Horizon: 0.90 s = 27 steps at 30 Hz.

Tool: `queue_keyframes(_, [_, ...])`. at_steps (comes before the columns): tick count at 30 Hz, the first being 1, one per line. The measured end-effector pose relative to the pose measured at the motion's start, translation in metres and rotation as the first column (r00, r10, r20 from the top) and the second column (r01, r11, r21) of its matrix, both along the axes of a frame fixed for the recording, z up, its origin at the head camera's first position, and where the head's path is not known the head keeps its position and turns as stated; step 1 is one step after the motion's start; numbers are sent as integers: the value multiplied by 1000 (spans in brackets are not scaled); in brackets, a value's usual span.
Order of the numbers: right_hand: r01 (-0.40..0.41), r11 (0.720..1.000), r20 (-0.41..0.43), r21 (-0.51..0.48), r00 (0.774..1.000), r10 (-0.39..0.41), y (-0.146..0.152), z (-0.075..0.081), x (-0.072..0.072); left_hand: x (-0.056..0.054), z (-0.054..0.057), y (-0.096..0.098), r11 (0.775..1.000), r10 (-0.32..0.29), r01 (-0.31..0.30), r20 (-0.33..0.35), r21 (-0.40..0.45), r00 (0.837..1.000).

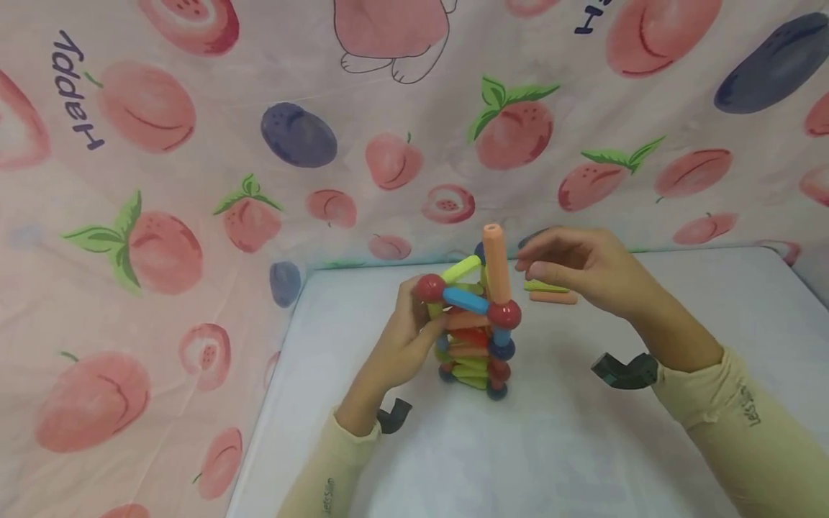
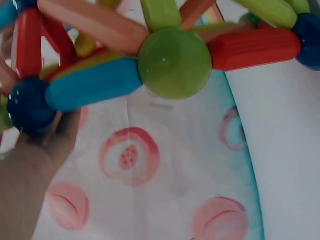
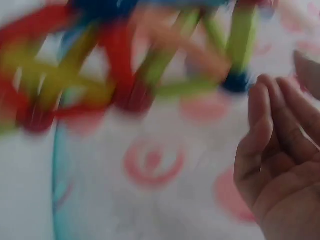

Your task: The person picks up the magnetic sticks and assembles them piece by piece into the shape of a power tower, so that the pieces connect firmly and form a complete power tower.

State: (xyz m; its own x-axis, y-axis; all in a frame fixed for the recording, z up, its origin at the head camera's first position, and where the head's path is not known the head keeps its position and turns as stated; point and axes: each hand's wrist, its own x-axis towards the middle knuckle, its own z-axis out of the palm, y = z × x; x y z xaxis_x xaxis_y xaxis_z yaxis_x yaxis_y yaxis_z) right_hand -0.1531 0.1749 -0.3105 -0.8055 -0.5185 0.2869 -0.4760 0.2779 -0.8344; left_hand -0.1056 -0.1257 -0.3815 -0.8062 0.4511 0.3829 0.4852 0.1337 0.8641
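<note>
A tall tower of building sticks and balls (image 1: 469,353) stands on the table, its sticks blue, red, orange, yellow and green. My left hand (image 1: 403,337) grips its upper left side just below a red ball (image 1: 430,288), thumb in front and the other fingers partly hidden behind. From another red ball (image 1: 504,314) at the top right, an orange stick (image 1: 496,263) rises upright with its upper end free. To the right of that stick, apart from it, my right hand (image 1: 579,270) hovers with loosely bent fingers and holds nothing. The right wrist view is blurred around the tower.
Behind the tower, below the right hand, a yellow-green stick (image 1: 546,286) and an orange stick (image 1: 553,297) lie on the white table (image 1: 550,446). A fruit-print cloth (image 1: 388,108) hangs behind and to the left. Each wrist carries a dark camera mount (image 1: 624,371).
</note>
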Motion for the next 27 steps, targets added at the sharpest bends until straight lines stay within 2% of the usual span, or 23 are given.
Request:
queue_keyframes(2, [105,985,-11,137,995,-104,7,-15,-12,-7,-1,-6,996,-78,77,30,34,996])
queue_keyframes(3, [146,963,-27,227,989,-144,12,-25,-20,-12,-1,-9,993,-112,110,48,42,993])
queue_keyframes(5, [198,890,-50,411,979,-195,21,-48,-37,-22,-2,-14,988,-153,150,81,47,985])
queue_keyframes(8, [188,776,-51,602,979,-197,35,-88,-60,-38,-4,-18,987,-159,155,159,39,974])
queue_keyframes(10, [163,725,-13,669,978,-208,42,-112,-69,-46,-6,-19,995,-102,96,200,39,974])
queue_keyframes(12, [145,687,11,712,976,-218,47,-133,-75,-49,-8,-18,1000,11,-17,217,24,976])
queue_keyframes(13, [140,669,12,730,976,-218,49,-141,-76,-47,-9,-16,996,90,-93,208,5,974])
queue_keyframes(15, [142,637,-22,758,981,-193,51,-156,-77,-36,-9,-13,970,240,-241,172,-19,955])
queue_keyframes(17, [160,618,-75,769,984,-162,52,-165,-77,-18,-7,-9,940,338,-341,126,0,933])
queue_keyframes(18, [171,612,-98,772,984,-152,52,-168,-76,-8,-5,-6,932,358,-362,102,18,928])
queue_keyframes(20, [182,608,-124,772,983,-137,52,-170,-75,13,0,1,935,349,-352,62,45,935])
queue_keyframes(22, [172,634,-96,754,984,-153,51,-165,-73,29,7,11,945,323,-324,39,34,946])
queue_keyframes(24, [169,687,-74,706,983,-166,50,-153,-71,37,12,20,952,305,-304,23,-10,952])
queue_keyframes(27, [172,814,-6,555,979,-202,40,-119,-61,39,18,28,938,341,-339,23,-77,940])
